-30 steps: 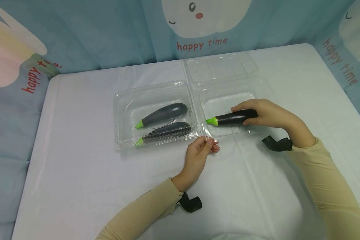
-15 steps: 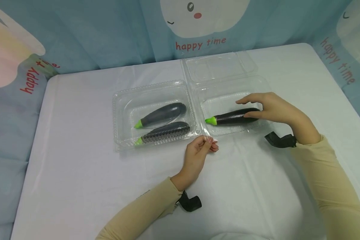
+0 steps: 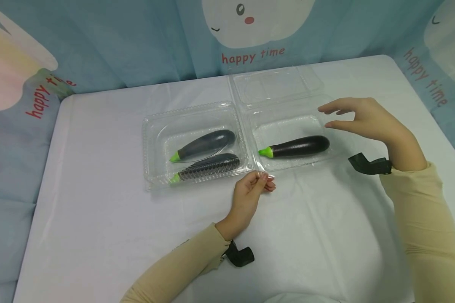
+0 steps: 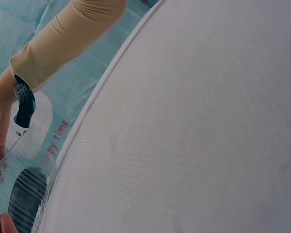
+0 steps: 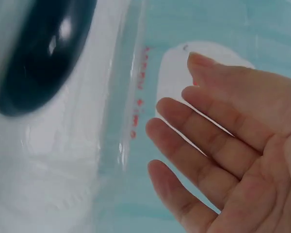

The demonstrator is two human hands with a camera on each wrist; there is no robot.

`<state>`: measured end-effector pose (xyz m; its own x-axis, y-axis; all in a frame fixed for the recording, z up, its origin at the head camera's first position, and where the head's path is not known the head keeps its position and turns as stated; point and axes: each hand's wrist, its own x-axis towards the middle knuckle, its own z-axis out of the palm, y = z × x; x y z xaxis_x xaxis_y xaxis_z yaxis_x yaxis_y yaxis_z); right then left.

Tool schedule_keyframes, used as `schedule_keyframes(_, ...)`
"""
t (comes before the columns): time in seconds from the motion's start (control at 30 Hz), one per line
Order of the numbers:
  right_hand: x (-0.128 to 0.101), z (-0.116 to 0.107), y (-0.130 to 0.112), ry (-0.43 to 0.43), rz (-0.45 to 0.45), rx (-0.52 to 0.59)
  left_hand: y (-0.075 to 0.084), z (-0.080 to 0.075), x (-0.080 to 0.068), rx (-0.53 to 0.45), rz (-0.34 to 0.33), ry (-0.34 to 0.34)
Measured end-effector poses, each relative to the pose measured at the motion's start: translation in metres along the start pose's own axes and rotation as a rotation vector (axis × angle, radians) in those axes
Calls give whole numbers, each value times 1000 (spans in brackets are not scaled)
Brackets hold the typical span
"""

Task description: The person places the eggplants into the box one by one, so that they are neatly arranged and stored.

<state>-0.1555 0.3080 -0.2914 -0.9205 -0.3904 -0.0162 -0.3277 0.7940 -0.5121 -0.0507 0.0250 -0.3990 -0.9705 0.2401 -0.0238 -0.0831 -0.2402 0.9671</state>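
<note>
An eggplant (image 3: 301,147) with a bright green stem lies in the clear plastic box (image 3: 288,164) on the right. My left hand (image 3: 246,198) pinches that box's front left corner between thumb and fingers; in the left wrist view only its fingertips (image 4: 5,223) show, at the lower left. My right hand (image 3: 368,120) is raised off the box's right side with fingers loosely extended and nothing in it. The right wrist view shows its open palm (image 5: 262,194), apart from the dark round end of the eggplant (image 5: 43,58).
To the left stands another clear plastic box (image 3: 159,130) with two eggplants (image 3: 208,144) seen through its plastic. A clear lid (image 3: 280,86) lies opened out behind the right box. The white table (image 3: 98,231) ends at a blue printed curtain (image 3: 136,42).
My right hand has let go of the eggplant and lifted away to the right and back, leaving it lying in the box. My left hand stays at the corner.
</note>
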Motion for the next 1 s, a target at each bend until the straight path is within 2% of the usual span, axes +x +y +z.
schedule_keyframes(0.43, 11, -22, 22, 40, 109, 8, 1, 0, 0, 1, -2, 0)
schedule_keyframes(0.7, 37, -34, 35, 19, 149, 66, 1, -1, 0, -1, -7, 5)
schedule_keyframes(1.0, 65, -41, 46, 2, 183, 73, 3, -2, -1, 2, -18, -15)
